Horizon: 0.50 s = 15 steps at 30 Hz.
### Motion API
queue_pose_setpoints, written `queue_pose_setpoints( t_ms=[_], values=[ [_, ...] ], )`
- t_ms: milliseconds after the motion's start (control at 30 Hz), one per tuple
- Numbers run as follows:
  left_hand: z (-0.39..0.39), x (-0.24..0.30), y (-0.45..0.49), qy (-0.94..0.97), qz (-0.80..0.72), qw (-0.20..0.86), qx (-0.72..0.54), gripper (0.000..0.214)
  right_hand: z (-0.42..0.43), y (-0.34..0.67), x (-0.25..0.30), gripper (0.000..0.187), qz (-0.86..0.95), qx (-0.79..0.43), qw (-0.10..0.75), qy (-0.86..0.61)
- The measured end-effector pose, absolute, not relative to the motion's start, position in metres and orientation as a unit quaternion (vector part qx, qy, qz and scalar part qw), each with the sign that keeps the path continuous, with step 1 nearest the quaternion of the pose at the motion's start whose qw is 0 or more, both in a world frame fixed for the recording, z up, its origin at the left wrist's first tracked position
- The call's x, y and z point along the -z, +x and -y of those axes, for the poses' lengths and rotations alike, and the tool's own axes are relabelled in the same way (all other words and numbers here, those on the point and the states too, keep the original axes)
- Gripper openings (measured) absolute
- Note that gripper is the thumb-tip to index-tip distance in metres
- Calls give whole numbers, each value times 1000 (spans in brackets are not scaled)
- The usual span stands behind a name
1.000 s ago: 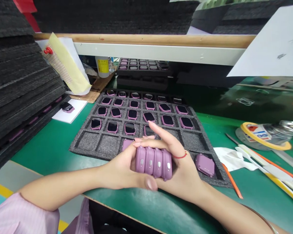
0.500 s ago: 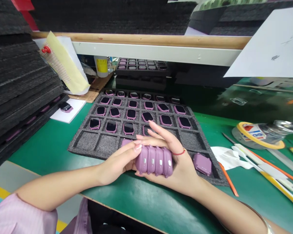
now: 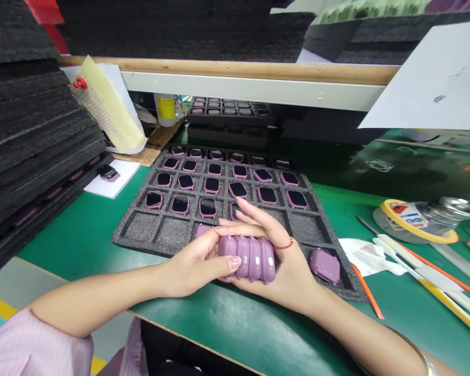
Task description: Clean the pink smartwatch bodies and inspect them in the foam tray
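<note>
Cases (image 3: pixel 254 261), four side by side, sit gripped between left hand (image 3: pixel 196 263), thumb on the leftmost, and right hand (image 3: pixel 288 269), cupped around the other end, over the near edge of the tray (image 3: pixel 139 227). Bare table (image 3: pixel 250 324) opens between hands and table edge, and left of the tray; tools (image 3: pixel 441 278) crowd the right

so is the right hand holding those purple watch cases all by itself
No, the left hand is on the purple watch cases too, its thumb lying over the row's left end, opposite the right hand.
</note>
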<state>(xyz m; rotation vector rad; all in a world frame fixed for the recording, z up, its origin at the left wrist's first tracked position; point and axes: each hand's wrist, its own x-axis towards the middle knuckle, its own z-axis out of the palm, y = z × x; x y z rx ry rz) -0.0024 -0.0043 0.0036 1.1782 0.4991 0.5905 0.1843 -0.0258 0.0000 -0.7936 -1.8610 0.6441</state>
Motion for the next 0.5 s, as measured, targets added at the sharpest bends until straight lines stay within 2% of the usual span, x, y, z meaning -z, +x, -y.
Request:
queue_pose_setpoints(
  t_ms=[200,367,500],
  values=[
    [6,-6,2,565,-225,735,-299,41,25,182,-1,94,785,-226,474,-328],
    [6,-5,3,577,-288,703,-300,35,24,178,4,95,782,-222,479,-332],
    [7,-7,3,605,-280,680,-307,33,24,178,6,91,788,-207,478,-328]
  ],
)
